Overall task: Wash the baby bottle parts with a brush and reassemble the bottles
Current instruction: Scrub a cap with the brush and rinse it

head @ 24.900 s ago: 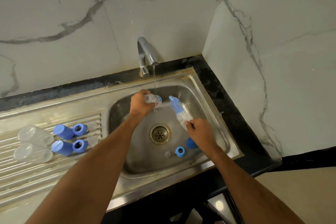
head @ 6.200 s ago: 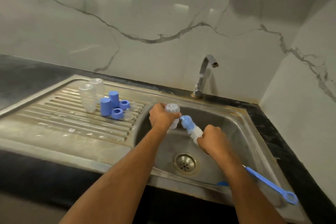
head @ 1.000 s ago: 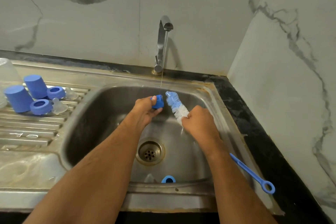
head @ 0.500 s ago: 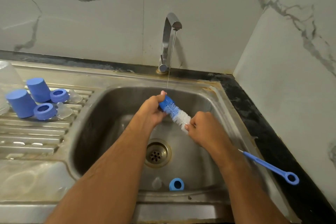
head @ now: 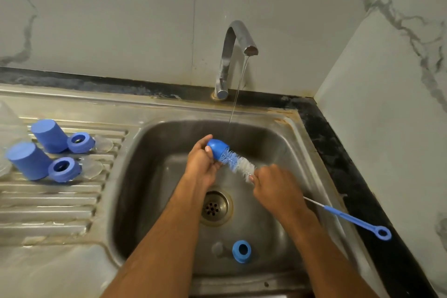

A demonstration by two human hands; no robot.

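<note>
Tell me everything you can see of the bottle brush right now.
The bottle brush has blue and white bristles, a thin wire shaft and a blue plastic handle ending in a ring. It slants over the sink, the handle sticking out past the rim. Its tip is inside the blue cap held by the left hand; the right hand grips its shaft.

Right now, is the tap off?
No, a thin stream runs from the tap past the blue cap held in the left hand.
</note>
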